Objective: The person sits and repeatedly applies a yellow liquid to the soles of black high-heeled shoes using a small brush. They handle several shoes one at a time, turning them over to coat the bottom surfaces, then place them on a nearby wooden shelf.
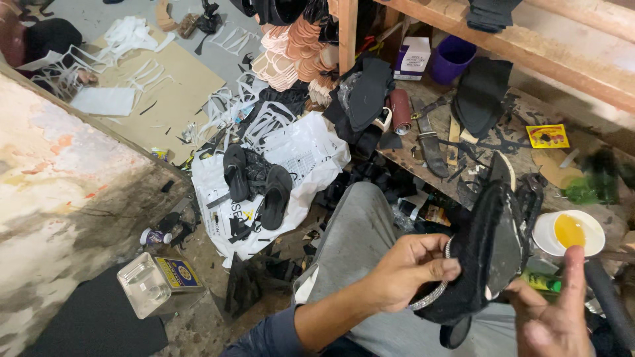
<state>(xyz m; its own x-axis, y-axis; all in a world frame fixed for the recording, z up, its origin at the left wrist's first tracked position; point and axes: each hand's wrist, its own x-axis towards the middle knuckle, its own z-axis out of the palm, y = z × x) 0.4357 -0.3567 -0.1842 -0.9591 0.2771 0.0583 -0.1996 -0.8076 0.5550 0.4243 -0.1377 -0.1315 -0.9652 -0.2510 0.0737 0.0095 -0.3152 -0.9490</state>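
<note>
Black sandal point(486, 254) held above the lap, near the bench's front edge. Left hand point(410, 271) grips its studded strap point(433, 294); right hand point(552, 317) open, fingers touching the sole. Judged light, flexible; best gripped at sole edges.

One head-worn view, tilted steeply down over the person's lap; hands close at the bottom edge; cluttered floor and wooden workbench point(529, 125) beyond.

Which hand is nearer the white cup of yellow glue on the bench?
Right. The right hand has a fingertip raised just below the white cup; the left hand, gripping the black shoe, sits farther left.
</note>
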